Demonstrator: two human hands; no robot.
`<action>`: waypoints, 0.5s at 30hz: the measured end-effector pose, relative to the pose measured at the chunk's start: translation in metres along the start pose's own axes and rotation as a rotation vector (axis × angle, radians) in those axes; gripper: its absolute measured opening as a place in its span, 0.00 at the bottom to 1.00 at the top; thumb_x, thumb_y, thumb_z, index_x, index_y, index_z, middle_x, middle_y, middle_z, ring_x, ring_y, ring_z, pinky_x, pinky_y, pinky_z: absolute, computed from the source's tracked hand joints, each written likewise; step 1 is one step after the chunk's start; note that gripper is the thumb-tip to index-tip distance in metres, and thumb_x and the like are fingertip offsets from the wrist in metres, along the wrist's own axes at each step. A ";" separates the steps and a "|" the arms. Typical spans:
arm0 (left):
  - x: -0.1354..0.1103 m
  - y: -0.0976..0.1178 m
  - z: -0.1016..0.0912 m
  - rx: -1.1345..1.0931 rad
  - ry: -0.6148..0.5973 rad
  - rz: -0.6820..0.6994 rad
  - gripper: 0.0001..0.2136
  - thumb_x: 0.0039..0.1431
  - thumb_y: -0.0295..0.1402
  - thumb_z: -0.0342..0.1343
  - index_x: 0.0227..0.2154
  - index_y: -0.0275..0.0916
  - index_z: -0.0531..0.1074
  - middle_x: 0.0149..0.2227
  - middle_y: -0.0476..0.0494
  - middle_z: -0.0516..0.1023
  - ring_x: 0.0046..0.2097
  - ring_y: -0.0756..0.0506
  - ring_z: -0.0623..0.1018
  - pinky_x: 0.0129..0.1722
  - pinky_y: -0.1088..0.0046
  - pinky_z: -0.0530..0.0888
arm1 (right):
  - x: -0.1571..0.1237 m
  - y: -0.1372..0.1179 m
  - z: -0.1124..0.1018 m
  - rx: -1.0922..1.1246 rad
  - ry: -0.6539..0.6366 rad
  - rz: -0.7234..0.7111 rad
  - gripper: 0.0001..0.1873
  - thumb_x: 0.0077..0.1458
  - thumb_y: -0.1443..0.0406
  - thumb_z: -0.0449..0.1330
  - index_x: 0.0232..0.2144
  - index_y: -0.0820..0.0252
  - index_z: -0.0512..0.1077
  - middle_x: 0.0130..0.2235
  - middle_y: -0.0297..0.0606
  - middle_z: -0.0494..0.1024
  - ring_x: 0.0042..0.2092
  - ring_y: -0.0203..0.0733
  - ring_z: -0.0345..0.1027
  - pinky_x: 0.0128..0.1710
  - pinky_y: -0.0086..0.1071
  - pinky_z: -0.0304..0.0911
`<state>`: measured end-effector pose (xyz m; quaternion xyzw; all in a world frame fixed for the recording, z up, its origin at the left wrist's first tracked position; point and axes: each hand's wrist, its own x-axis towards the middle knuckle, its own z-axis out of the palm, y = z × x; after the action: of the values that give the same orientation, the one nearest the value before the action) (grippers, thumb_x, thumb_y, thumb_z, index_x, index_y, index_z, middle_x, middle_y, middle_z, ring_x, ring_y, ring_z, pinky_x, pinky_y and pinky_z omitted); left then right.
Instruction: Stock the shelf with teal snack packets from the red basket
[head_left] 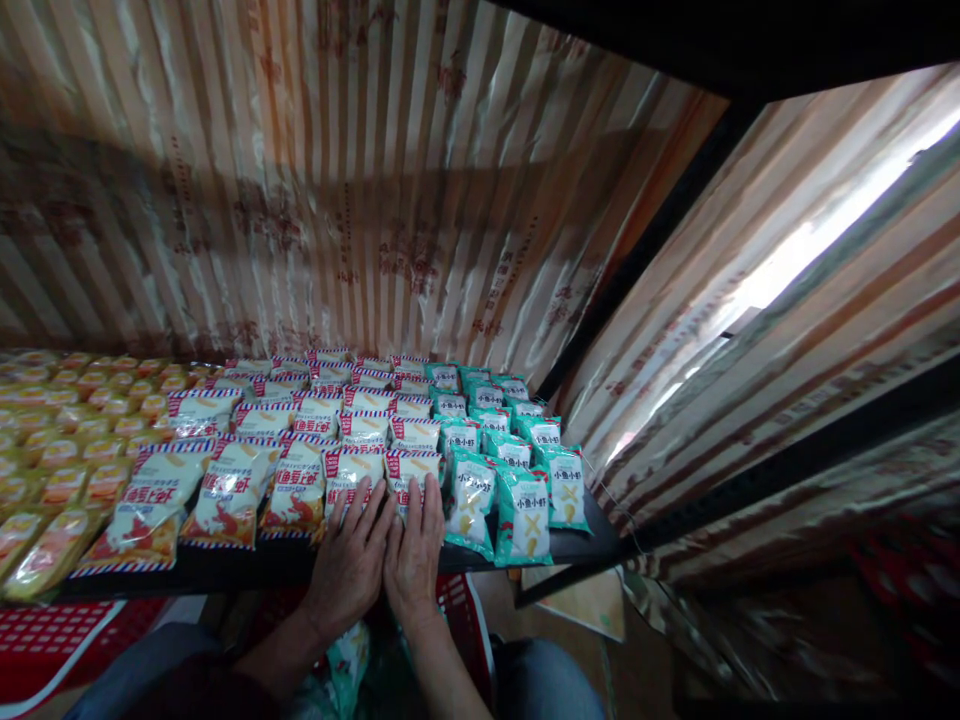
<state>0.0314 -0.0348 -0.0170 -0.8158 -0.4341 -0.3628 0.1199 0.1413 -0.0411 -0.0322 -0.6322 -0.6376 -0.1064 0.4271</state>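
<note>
My left hand (351, 560) lies with fingers stretched over the front of a white snack bag (352, 462) with red and blue print. Beside it my right hand (415, 550) rests flat, fingers extended, on the neighbouring bag of the same kind (412, 464). The two hands touch or nearly touch at the thumbs, and their palms hide the lower part of both bags. More such bags (232, 490) stand in rows to the left. Just right of my right hand are teal and white snack bags (471, 500).
Yellow packaged snacks (64, 490) fill the far left of the black shelf (247, 568). Striped plastic sheeting (300, 200) hangs behind. A dark metal post (652, 240) rises at the right. Below are a red basket (64, 645) and teal bags (349, 655) between my knees.
</note>
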 end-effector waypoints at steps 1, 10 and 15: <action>-0.001 0.000 0.001 -0.001 0.000 -0.003 0.20 0.63 0.34 0.42 0.54 0.38 0.68 0.60 0.39 0.66 0.65 0.38 0.55 0.63 0.53 0.50 | 0.000 0.001 -0.001 0.012 -0.004 -0.015 0.28 0.63 0.64 0.44 0.64 0.61 0.47 0.65 0.54 0.51 0.66 0.52 0.43 0.56 0.54 0.56; -0.002 0.006 0.003 -0.007 0.005 0.038 0.23 0.64 0.35 0.39 0.60 0.37 0.60 0.61 0.37 0.64 0.66 0.39 0.54 0.63 0.57 0.49 | -0.001 0.004 -0.007 0.064 -0.027 -0.057 0.29 0.63 0.66 0.45 0.65 0.60 0.44 0.66 0.51 0.49 0.66 0.52 0.41 0.56 0.54 0.57; -0.003 0.005 0.005 -0.002 0.016 0.057 0.23 0.64 0.34 0.41 0.60 0.37 0.59 0.60 0.35 0.65 0.66 0.38 0.53 0.63 0.55 0.49 | -0.002 0.006 -0.011 0.075 -0.042 -0.077 0.29 0.63 0.65 0.44 0.65 0.60 0.44 0.66 0.50 0.48 0.67 0.52 0.39 0.58 0.55 0.56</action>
<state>0.0367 -0.0365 -0.0220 -0.8250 -0.4096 -0.3660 0.1329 0.1505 -0.0484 -0.0291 -0.5928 -0.6739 -0.0852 0.4326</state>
